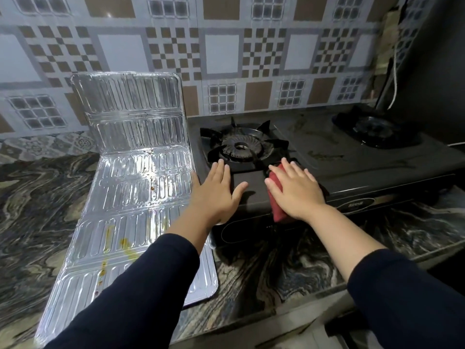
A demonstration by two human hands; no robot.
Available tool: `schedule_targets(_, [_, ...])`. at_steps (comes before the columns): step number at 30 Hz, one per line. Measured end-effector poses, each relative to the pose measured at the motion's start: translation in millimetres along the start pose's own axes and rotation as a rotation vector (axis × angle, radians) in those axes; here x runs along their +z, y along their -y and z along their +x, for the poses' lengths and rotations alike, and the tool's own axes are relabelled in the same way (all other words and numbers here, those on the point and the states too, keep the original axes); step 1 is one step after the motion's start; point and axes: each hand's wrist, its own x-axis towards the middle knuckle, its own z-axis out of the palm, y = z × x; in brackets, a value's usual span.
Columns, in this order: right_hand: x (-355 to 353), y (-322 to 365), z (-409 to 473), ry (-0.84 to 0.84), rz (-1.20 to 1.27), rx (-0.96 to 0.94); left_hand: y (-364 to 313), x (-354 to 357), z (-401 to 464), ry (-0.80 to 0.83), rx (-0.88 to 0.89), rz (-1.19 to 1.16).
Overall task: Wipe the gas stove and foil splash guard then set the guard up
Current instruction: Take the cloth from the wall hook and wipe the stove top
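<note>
- Pressing flat, our right hand (295, 190) pushes the red cloth (276, 205) on the gas stove (352, 159) front; our left hand (214, 190) rests open beside it.
- Wiping the stove is in hand (streaks remain near the far burner (375, 131)).
- Next we judge the stained foil splash guard (130, 172), lying leftward, needs wiping.

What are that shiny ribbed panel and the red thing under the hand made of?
The splash guard looks like thin embossed aluminium foil: mirror-bright, ribbed, creased at its folds. The red cloth under the right hand seems soft matte fabric, possibly microfibre.
</note>
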Motion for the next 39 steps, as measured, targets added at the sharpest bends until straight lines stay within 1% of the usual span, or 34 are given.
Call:
schedule_targets(1, [1.9,7.9,-1.7,-0.014,-0.002,0.007,-0.5,-0.2,0.2,-0.007,0.002,0.011])
schedule_targets(3, [6.2,20.6,-12.6,-0.061,0.004,-0.099,-0.6,-0.3,0.9,-0.020,0.005,0.035])
schedule_targets(5, [1.7,13.9,-20.8,-0.049,0.027,-0.203,-0.6,0.4,1.6,-0.027,0.006,0.047])
schedule_targets(6, [-2.8,0.8,-19.7,-0.022,0.033,-0.202,-1.7,1.4,1.4,-0.025,0.007,0.051])
schedule_targets(9, [-12.9,-46.4,-4.6,0.063,-0.004,-0.033,-3.0,3.6,-0.2,-0.028,0.011,0.068])
schedule_targets(11, [-16.7,-64.4,13.7,0.126,-0.037,0.055,-2.8,3.5,-0.7,-0.033,0.009,0.061])
schedule_targets(13, [-16.0,-63.5,33.8,0.153,-0.033,0.107,-2.2,3.7,-0.8,-0.033,0.006,0.057])
schedule_targets(16, [-14.1,-47.2,53.6,0.146,-0.010,0.151,-3.4,2.0,1.6,-0.024,-0.030,0.019])
schedule_targets(18, [-13.2,-43.8,52.9,0.133,-0.013,0.128,-8.5,1.4,2.6,-0.026,-0.094,-0.038])
schedule_targets(20, [-12.6,-48.6,42.3,0.114,-0.001,0.064,-19.3,1.1,5.7,-0.088,-0.132,-0.067])
schedule_targets(23, [-13.9,-65.3,23.7,0.108,-0.003,-0.107,-45.2,-2.9,23.0,-0.190,-0.127,-0.060])
schedule_targets(25, [-18.1,-84.9,22.4,0.139,-0.007,-0.199,-64.5,-7.9,41.9,-0.184,-0.104,-0.044])
schedule_targets(26, [-20.9,-95.6,25.5,0.160,-0.002,-0.215,-72.5,-9.2,51.2,-0.170,-0.098,-0.032])
schedule_targets(28, [-23.9,-112.6,37.0,0.185,0.013,-0.197,-83.2,-10.2,67.6,-0.145,-0.094,-0.003])
schedule_targets(31, [-22.3,-120.1,63.8,0.175,0.010,-0.148,-86.4,-9.5,90.4,-0.106,-0.121,0.023])
schedule_targets(34, [-20.7,-113.2,94.9,0.162,0.008,-0.120,-88.0,-7.8,106.6,-0.072,-0.175,0.040])
schedule_targets(39, [-17.9,-94.7,124.9,0.182,0.020,-0.139,-91.8,-2.5,115.1,-0.092,-0.219,0.105])
